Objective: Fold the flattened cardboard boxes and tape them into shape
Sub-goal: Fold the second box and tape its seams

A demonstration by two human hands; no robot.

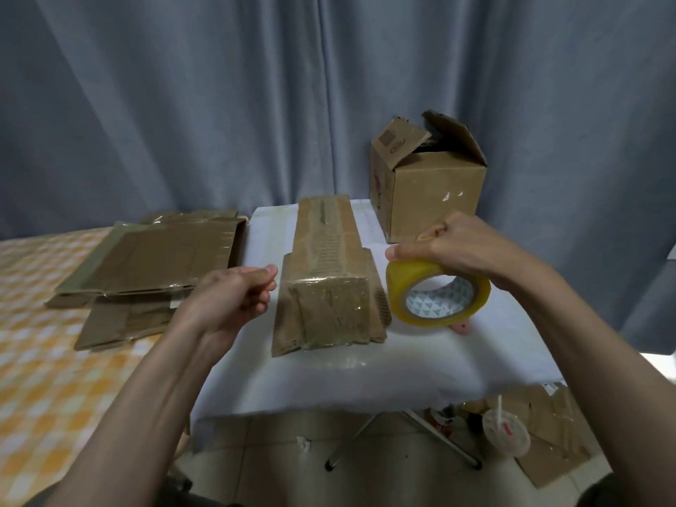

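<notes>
Your right hand grips the tape roll; left hand pinches closed, contents unclear. Folded box lies between them, long axis running away from you.

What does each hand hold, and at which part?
The right hand grips the tape roll at its upper rim. The left hand seems to hold nothing.

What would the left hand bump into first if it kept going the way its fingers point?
Probably the long cardboard box in the middle of the white table. The left hand points right toward its near end, though depth is hard to judge.
</notes>
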